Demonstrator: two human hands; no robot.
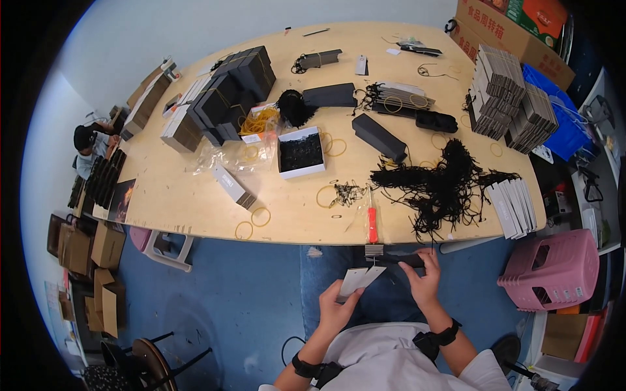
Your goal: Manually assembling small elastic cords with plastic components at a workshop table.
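My left hand (336,306) is closed on white hang tags (358,281), which fan apart in a V below the table's front edge. A dark, flat strip (409,259), perhaps more tags seen from the dark side, runs from the middle toward my right hand (424,277), whose thumb and fingers pinch its outer end. Between the hands a small stack of tags (373,250) shows edge-on at the table edge. Just beyond lies a red-handled tool (372,225) with a thin shaft. Left of it is a pile of small safety pins (350,193).
A tangle of black cords (450,179) spreads at the right, beside fanned white tags (512,207). A white box of small black pieces (301,152), dark tag stacks (228,98) and yellow rubber bands (261,122) lie farther back. A pink stool (554,270) stands right; another person (91,146) sits far left.
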